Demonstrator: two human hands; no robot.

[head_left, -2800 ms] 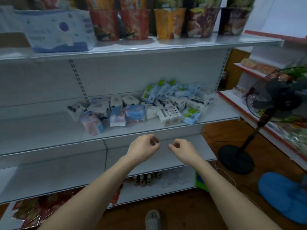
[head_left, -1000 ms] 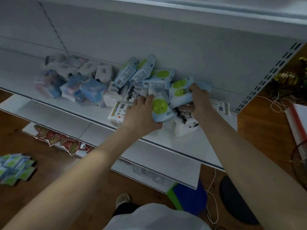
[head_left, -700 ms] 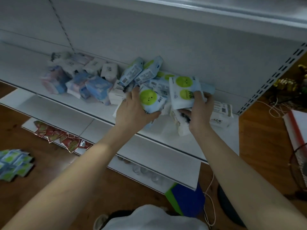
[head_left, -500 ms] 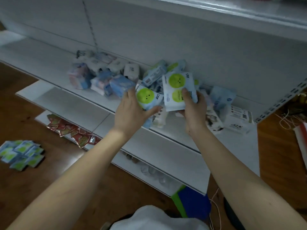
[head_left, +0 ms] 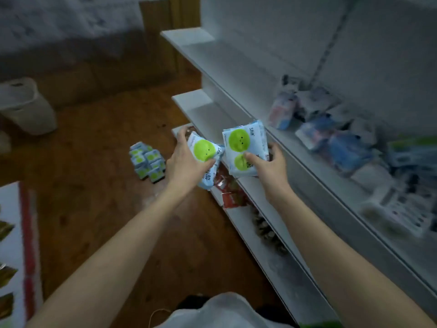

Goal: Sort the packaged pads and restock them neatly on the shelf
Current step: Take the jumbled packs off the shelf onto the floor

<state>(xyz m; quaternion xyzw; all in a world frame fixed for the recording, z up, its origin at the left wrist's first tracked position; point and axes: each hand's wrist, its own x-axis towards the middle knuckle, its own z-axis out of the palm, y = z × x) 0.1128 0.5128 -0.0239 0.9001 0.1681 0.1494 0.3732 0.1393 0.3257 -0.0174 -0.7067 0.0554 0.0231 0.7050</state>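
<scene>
Counting two hands: left hand (head_left: 186,162) is gripping one green-dot pad pack (head_left: 204,150), right hand (head_left: 269,166) is holding a stack of same packs (head_left: 243,147), two green dots showing, exact pack count unclear from edges. One floor pile of green-dot packs (head_left: 147,160) is showing roughly eight. Three shelf (head_left: 236,74) tiers are showing. Mixed packs on shelf (head_left: 331,136) are blurring, uncountable. One white bin (head_left: 26,105) is sitting on the floor.

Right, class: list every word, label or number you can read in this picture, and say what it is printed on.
Pack in the left hand: dark characters below the green face, too blurred to read.
Pack in the right hand: small mark at its top edge, unreadable.
Packs on the shelf: dark print, blurred.
Packs on the floor: too small.
</scene>
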